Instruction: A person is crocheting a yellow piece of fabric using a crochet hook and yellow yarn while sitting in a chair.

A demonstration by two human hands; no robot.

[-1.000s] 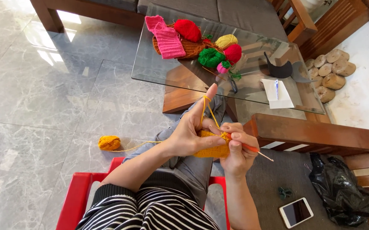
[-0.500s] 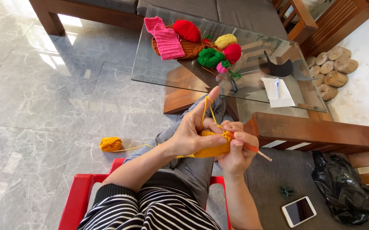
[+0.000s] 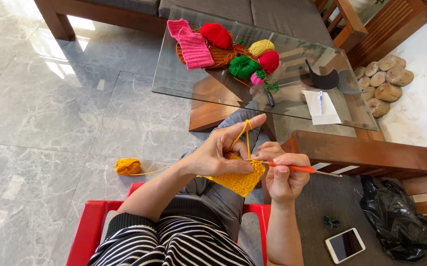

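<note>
Just below the middle of the frame, the left hand [image 3: 218, 156] pinches the orange crochet piece [image 3: 239, 179] between thumb and fingers, closed on its upper edge, with the forefinger stretched out and a strand of orange yarn [image 3: 245, 132] looped up over it. The right hand [image 3: 283, 178], just right of the piece, is curled tight around an orange-handled crochet hook [image 3: 299, 169]; its tip meets the top right corner of the piece, and its metal end points right towards the wooden armrest [image 3: 371, 152], which lies close beside that hand. Above the hands, the near edge of the glass table [image 3: 184, 83] runs across the middle of the frame, a short way beyond the raised forefinger. From the piece a thin strand trails left to a small orange yarn ball [image 3: 127, 166] on the floor at centre left. The left half of the frame is open grey marble floor [image 3: 51, 123], sunlit at the upper left. On the glass lie a pink knitted strip [image 3: 191, 44] and balls of red, green and yellow yarn. At the lower right a phone [image 3: 345, 245] and a black bag [image 3: 400, 226] rest on a dark seat. A red chair [image 3: 87, 229] edge shows at the bottom
</note>
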